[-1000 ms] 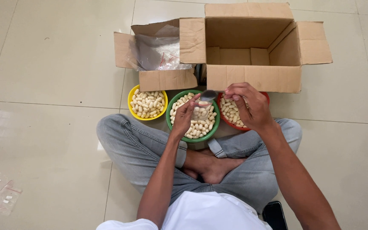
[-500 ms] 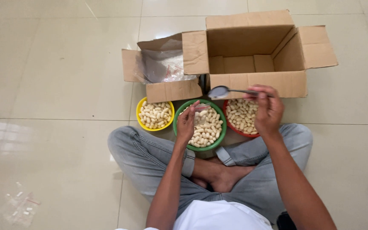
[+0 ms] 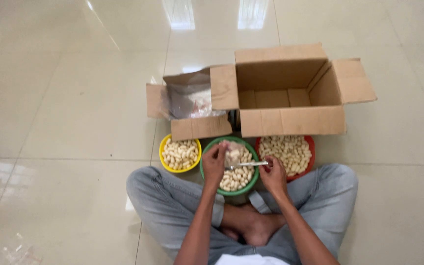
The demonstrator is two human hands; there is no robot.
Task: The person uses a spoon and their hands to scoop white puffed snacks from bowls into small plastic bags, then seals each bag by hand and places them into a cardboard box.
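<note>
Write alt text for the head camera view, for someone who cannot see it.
A person sitting cross-legged on a tiled floor holds a small clear bag in the left hand and a spoon in the right hand, over a green bowl of pale nuts. Yellow and red bowls flank it; two open cardboard boxes stand behind.

We sit hemmed in — our knees [image 3: 143,196] flank three bowls in a row, yellow bowl [image 3: 180,154], green bowl [image 3: 229,172], red bowl [image 3: 290,152], nearly rim to rim. Behind them the small box [image 3: 192,105] and big box [image 3: 290,93] wall off the front, the big box's front panel overhanging the red bowl. Open tiled floor [image 3: 65,108] lies wide to our left and right — passage there, and straight down from above.
</note>
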